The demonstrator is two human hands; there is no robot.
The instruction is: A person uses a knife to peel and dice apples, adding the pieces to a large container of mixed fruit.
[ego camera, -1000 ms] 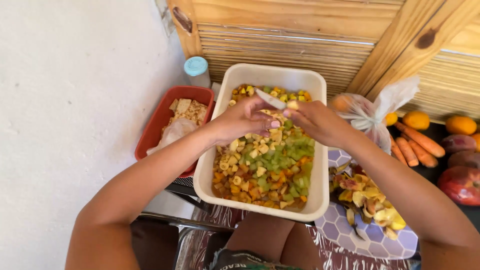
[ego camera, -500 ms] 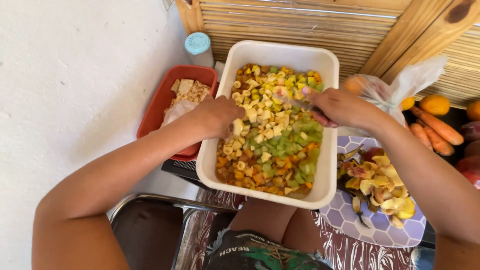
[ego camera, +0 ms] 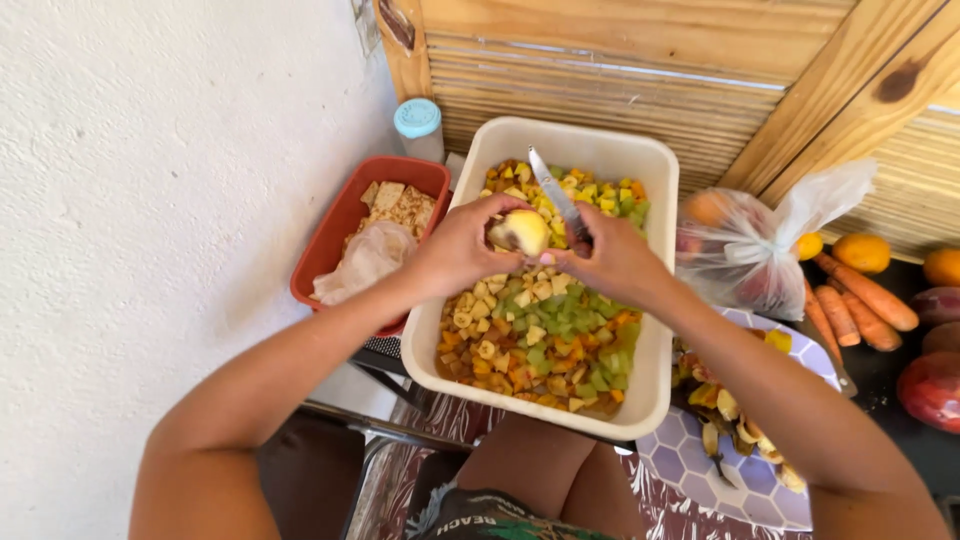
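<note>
My left hand [ego camera: 462,248] grips a peeled pale-yellow fruit [ego camera: 525,231] above a white rectangular tub [ego camera: 660,190]. The tub rests on my lap and is full of chopped yellow, green and orange fruit pieces [ego camera: 540,330]. My right hand [ego camera: 610,262] holds a knife [ego camera: 555,195] by its handle, the blade pointing up and away, right beside the fruit. Both hands meet over the middle of the tub.
A red tub [ego camera: 345,215] with crackers and a crumpled bag sits left of the white one, a bottle with a light-blue cap [ego camera: 418,125] behind it. At right are a plastic bag of fruit [ego camera: 760,250], carrots [ego camera: 850,300], oranges [ego camera: 862,252] and a plate of peelings [ego camera: 740,440]. A white wall is left, wooden slats behind.
My left hand has come off the tub's left rim and now holds the peeled fruit up at the knife. The knife blade has swung upright. The view shifted slightly.
</note>
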